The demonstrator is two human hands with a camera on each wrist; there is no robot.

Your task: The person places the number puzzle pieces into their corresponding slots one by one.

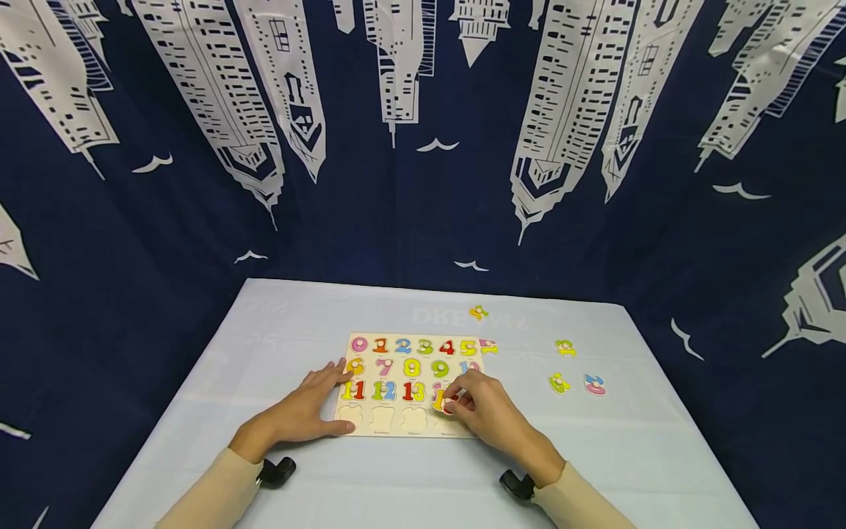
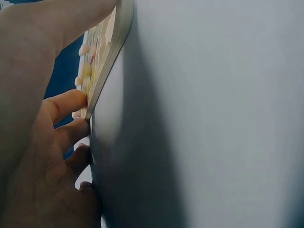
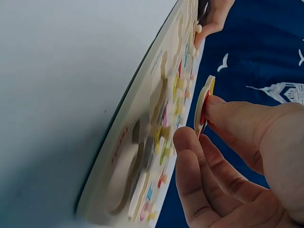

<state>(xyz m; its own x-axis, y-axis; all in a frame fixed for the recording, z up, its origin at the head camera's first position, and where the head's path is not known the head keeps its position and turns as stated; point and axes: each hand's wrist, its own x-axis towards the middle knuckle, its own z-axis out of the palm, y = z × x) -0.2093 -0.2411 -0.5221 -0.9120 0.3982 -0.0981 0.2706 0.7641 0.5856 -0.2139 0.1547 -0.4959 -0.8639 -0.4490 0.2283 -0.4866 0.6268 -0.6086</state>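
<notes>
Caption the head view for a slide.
Left hand on the left edge of a number puzzle board, right hand pinching a puzzle piece above it, loose pieces lying to the right.

A draped booth, its room unclear: navy-blue, white-skyscraper-printed cloth (image 1: pixel 396 206) borders the far and side edges of a pale, straight-edged tabletop (image 1: pixel 291 323).

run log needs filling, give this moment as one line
left hand: touches left edge of number puzzle board | right hand: pinches red-and-yellow piece above board | loose number pieces: right of board
</notes>
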